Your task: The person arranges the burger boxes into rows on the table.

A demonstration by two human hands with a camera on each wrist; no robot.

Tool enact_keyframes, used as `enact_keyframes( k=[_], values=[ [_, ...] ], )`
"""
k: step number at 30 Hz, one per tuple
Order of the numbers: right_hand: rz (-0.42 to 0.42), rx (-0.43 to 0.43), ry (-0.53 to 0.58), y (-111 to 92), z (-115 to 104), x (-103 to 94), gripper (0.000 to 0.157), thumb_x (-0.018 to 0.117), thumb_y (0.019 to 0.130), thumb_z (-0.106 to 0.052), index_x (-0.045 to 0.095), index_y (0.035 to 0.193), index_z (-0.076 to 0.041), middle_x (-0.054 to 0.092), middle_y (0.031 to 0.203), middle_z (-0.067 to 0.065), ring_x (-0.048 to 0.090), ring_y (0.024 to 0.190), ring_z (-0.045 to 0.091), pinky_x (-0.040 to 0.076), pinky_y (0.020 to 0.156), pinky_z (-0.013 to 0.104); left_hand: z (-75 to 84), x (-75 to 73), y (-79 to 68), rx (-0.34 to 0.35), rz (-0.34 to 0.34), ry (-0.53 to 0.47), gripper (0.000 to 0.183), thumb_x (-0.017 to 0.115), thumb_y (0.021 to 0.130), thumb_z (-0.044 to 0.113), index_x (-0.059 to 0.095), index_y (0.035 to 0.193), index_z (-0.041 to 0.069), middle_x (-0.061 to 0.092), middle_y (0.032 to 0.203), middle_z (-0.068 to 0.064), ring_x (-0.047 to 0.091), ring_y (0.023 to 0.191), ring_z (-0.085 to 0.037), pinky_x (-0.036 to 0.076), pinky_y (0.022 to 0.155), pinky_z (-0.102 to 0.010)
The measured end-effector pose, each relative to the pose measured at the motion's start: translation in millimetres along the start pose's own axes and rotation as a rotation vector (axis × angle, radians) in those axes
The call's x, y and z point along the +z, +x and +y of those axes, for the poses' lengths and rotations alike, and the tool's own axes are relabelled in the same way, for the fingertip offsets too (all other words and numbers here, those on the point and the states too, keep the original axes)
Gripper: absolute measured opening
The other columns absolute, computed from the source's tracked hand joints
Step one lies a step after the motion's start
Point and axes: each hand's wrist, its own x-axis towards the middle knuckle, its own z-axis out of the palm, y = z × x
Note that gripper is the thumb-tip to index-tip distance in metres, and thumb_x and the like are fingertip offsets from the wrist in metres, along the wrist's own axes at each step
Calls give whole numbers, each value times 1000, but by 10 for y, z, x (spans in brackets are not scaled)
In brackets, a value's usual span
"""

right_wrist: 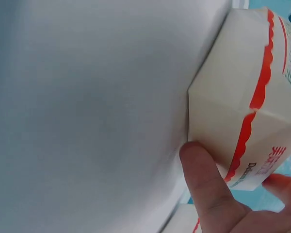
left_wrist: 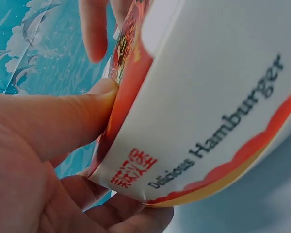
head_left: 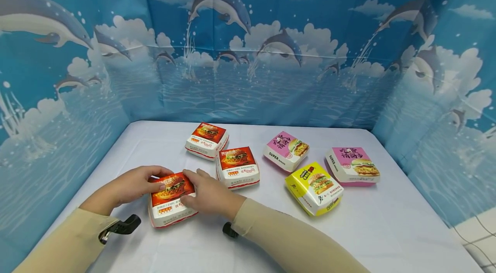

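Both hands hold a red-and-white hamburger box (head_left: 170, 218) at the left front of the table. My left hand (head_left: 129, 187) grips its left side; in the left wrist view the thumb (left_wrist: 94, 104) presses the red lid edge and other fingers curl round the corner below. On the right side, my right hand (head_left: 212, 194) grasps the same box, with fingers over the lid in the head view. The right wrist view has one finger (right_wrist: 201, 170) against the lower wall of the box (right_wrist: 228, 104). Part of the lid is hidden by the hands.
Two more red-and-white hamburger boxes, one behind (head_left: 207, 139) and one nearer (head_left: 238, 167), stand beyond the right hand. Farther right are two pink burger boxes (head_left: 286, 150) (head_left: 352, 165) and a yellow one (head_left: 314, 189). A dolphin-print curtain (head_left: 248, 92) surrounds the white table (head_left: 403, 221).
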Motion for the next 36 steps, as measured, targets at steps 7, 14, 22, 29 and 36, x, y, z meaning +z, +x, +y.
enact_keyframes(
  k=[7, 14, 22, 29, 36],
  values=[
    [-3, -33, 28, 56, 19, 20, 72, 74, 95, -50, 47, 159, -29, 35, 172, 3, 44, 154, 24, 43, 122, 44, -8, 5, 0, -46, 12, 9, 50, 73, 98, 40, 65, 139, 13, 66, 135, -13, 63, 115, -28, 59, 95, -48],
    [18, -7, 99, 28, 3, 48, 75, 79, 90, -54, 48, 150, -21, 60, 145, -7, 62, 123, 8, 53, 106, 30, -12, 31, 4, -47, 48, -8, 42, 73, 99, 36, 67, 131, 11, 67, 131, -13, 64, 107, -22, 62, 87, -38],
    [26, 27, 117, 5, -4, 50, 76, 82, 88, -55, 50, 147, -19, 65, 129, -8, 62, 106, 5, 55, 95, 26, -69, 20, -1, -2, 18, 25, 49, 73, 98, 44, 66, 137, 16, 65, 138, -11, 61, 119, -28, 56, 97, -52],
    [38, 29, 132, -7, 2, 63, 76, 83, 86, -56, 51, 144, -18, 65, 125, -8, 62, 102, 4, 54, 92, 24, -103, 35, 21, 7, -10, -3, 55, 74, 96, 46, 64, 142, 18, 62, 144, -13, 59, 129, -34, 53, 102, -59],
    [38, 42, 149, -2, 14, 72, 76, 83, 85, -57, 51, 142, -17, 63, 120, -8, 61, 99, 5, 54, 89, 24, -112, 48, 44, 1, -16, -37, 59, 73, 97, 45, 60, 147, 15, 60, 147, -16, 57, 130, -35, 54, 103, -58]
  ],
)
